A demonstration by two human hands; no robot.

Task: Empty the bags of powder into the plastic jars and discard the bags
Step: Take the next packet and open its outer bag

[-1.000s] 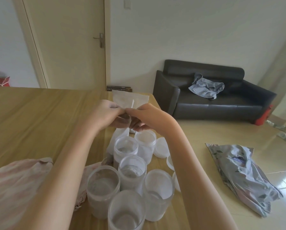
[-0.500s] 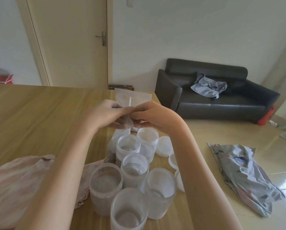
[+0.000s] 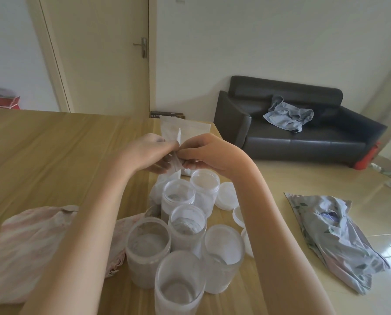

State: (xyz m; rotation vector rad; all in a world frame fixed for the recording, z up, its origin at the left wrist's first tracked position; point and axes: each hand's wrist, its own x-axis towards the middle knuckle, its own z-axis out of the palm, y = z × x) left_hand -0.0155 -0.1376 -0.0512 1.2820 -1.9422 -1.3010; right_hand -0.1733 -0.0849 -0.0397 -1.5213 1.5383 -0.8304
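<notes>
On the left of the table [image 3: 42, 155] lay a pink striped cloth [image 3: 31, 246], clear of the work. Right of it, above the jars, the left hand [image 3: 148, 153] had its fingers curled in a pinch on the top edge of a small bag [image 3: 176, 162], and the right hand [image 3: 203, 153] pinched the same edge from the other side, knuckles nearly touching; a thin white strip [image 3: 179, 135] stood up between them. That bag hung just above the open jars [image 3: 178, 194], several of which already held grey powder. It looked thin, soft and light, likely slippery film, so a grip at both top corners seemed wise, with the sagging bottom supported during tipping lest powder spill. Beyond the hands lay a flat white pouch [image 3: 190, 128]. Beside the jars sat loose lids [image 3: 226, 196]. Farther right, on the floor, lay a crumpled floral bag [image 3: 335, 235], and a dark sofa [image 3: 292, 133] stood behind.
</notes>
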